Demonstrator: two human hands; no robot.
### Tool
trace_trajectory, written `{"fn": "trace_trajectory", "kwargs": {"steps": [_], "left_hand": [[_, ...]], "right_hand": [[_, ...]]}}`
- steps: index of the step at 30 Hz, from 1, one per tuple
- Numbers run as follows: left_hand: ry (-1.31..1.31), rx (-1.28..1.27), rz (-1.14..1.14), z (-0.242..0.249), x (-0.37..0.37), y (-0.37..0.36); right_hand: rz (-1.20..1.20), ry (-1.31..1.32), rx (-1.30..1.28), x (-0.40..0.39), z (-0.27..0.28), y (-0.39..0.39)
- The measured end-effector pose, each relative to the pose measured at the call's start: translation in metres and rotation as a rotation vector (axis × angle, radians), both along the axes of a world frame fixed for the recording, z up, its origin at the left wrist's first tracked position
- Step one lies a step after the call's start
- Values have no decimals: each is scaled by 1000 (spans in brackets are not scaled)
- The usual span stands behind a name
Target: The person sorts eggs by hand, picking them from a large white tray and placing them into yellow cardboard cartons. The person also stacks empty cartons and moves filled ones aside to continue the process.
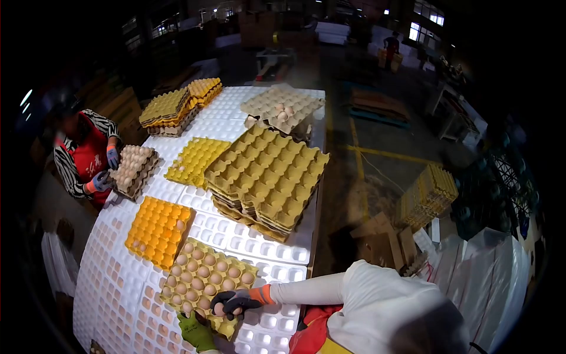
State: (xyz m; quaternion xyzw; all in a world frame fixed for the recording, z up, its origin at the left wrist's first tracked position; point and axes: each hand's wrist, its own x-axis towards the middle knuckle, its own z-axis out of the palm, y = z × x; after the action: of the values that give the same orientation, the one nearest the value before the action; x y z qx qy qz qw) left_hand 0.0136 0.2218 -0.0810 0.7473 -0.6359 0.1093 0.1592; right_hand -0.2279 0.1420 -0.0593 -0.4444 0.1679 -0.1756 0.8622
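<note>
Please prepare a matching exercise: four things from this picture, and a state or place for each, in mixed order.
1. Bright orange moulded egg tray
2. Right hand in dark glove
3. Red apron with white print
4. Tall pile of yellowish moulded trays

A. Touching pale brown eggs
B. Bare on top
C. Only a few eggs in it
D. Worn at the picture's left

Pairs: 1-C, 2-A, 3-D, 4-B

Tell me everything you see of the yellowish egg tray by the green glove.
The yellowish egg tray looks like moulded pulp, with rows of cups and raised peaks. It lies roughly flat on white cupped trays. Pale brown eggs fill most of its cups; some near its lower corner look bare. The green-gloved left hand seems to touch its lower-left edge; the dark-gloved right hand covers part of its lower end.
</note>
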Motion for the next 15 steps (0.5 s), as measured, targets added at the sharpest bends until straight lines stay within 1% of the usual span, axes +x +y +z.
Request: {"fn": "trace_trajectory", "kwargs": {"steps": [3, 6, 7, 8, 9, 11, 12, 13, 14, 15], "left_hand": [[14, 249, 100, -4, 15, -12], [-130, 263, 143, 3, 1, -24], [-104, 275, 112, 4, 3, -23], [-78, 286, 81, 5, 8, -22], [-49, 297, 51, 5, 12, -22], [153, 231, 5, -4, 34, -11], [262, 193, -26, -7, 43, -7], [619, 361, -2, -7, 57, -4], [928, 322, 57, 2, 55, 2], [1178, 224, 108, 14, 45, 7]], "right_hand": [[33, 144, -211, 12, 10, -24], [104, 763, -1312, 44, 4, -29], [123, 966, -1679, 59, 0, -27], [116, 1028, -1778, 74, -31, -24], [124, 1011, -1781, 80, -34, -21], [144, 985, -1789, 89, -42, -20], [6, 975, -2010, 96, -72, -18], [-30, 927, -1991, 102, -100, -17], [-40, 867, -1959, 104, -109, -18], [-54, 826, -1930, 106, -116, -18]]}}
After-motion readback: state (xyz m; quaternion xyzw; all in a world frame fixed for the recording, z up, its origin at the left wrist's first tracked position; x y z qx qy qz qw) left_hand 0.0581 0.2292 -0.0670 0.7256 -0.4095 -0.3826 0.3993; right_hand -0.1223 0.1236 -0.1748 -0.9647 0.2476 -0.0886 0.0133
